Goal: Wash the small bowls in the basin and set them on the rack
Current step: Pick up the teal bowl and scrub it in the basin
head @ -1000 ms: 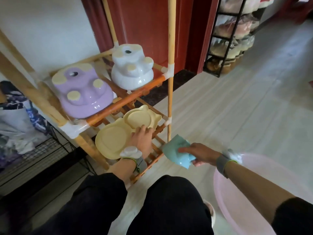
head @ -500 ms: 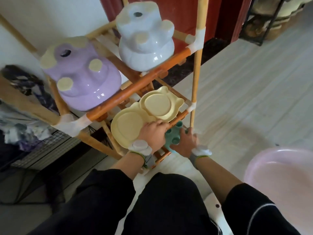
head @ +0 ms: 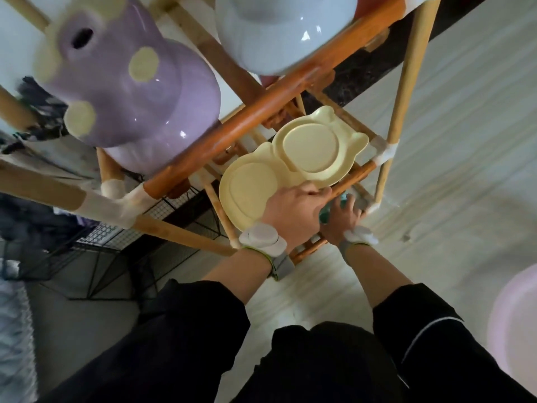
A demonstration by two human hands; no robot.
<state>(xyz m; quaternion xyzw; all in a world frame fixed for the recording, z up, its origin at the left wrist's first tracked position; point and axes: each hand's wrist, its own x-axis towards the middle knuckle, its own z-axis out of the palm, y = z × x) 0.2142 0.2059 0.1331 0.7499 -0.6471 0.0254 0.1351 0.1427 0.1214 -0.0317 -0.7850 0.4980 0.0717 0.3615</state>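
Small teal bowl [head: 325,212]: mostly hidden, only slivers visible between fingers. Sits low at the front right corner of the wooden rack [head: 261,112], just below the lower shelf's front rail, near the right front post. Cannot tell whether resting on anything there. Gripped from above by the right hand [head: 341,218], fingers curled round it.

Left hand [head: 292,212] just beside the right, lying on the near yellow plate [head: 247,190], fingers stretched toward the front rail, holding nothing. Far yellow plate [head: 311,149] overlapping the near one, both flat on the lower shelf, bear-ear shaped.

Upper shelf: purple bowl [head: 139,91] upturned at left, yellow spots on it; pale bowl [head: 276,33] upturned at right, cut off by the top edge. Both blurred.

White pods on grey wrist bands [head: 263,238] on both forearms. Black trousers [head: 189,344] filling the bottom of the view.

Pink basin [head: 517,330] on the pale floor [head: 465,126] at far right, well apart from the rack, partly out of view. Black wire basket [head: 96,245] on the floor left of the rack.
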